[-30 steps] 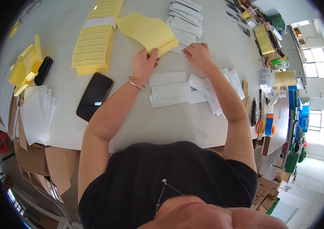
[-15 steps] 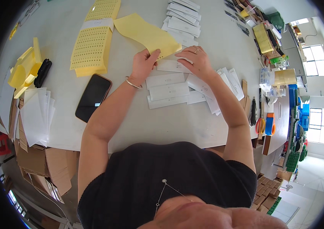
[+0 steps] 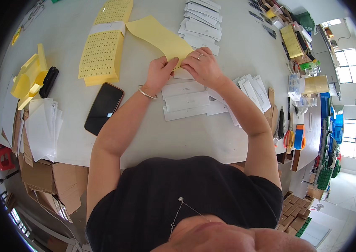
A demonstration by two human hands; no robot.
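A curved yellow sheet (image 3: pixel 159 37) spans the space above the table, its far-left end beside a banded stack of yellow dotted sheets (image 3: pixel 101 54). My left hand (image 3: pixel 159 72), with a bangle at the wrist, pinches the sheet's near edge between thumb and fingers. At its right corner my right hand (image 3: pixel 203 67) is closed, fingertips pressed together on the sheet. What lies beneath the fingertips is partly hidden. Just below the hands lie several white printed slips (image 3: pixel 186 102). Beyond the sheet, more white slips (image 3: pixel 203 27) overlap in a pile.
A dark-screened phone (image 3: pixel 104 108) rests left of my left forearm. Farther left are a folded yellow card box (image 3: pixel 29 80), a black case (image 3: pixel 49 82) and white papers (image 3: pixel 41 130). Fanned white slips (image 3: pixel 255 92), a tape roll (image 3: pixel 299 137) and scissors (image 3: pixel 288 138) occupy the right side.
My right hand has moved slightly left and down, from loosely spread fingers beside the sheet's corner to a closed grip on it. The left hand still holds the sheet.
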